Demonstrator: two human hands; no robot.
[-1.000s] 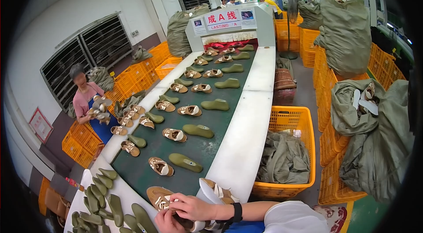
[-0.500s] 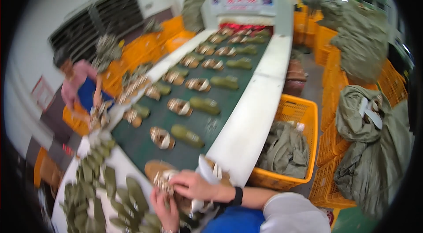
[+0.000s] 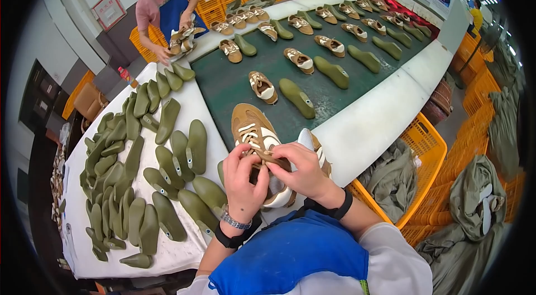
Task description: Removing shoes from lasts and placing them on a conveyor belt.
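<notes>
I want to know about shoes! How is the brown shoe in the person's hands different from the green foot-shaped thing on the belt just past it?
The brown shoe is tan with white stripes; the green foot shape is plain olive. The shoe is open and hollow with laces; the green shape looks solid. The left hand and right hand grip the shoe; the green shape lies untouched on the belt. Both are foot-shaped.

Tan shoe upper point(image 3: 254, 127) with white stripes, olive-green lasts point(image 3: 167, 172), dark green belt point(image 3: 234, 80), seemingly orange crates point(image 3: 430, 144).
</notes>
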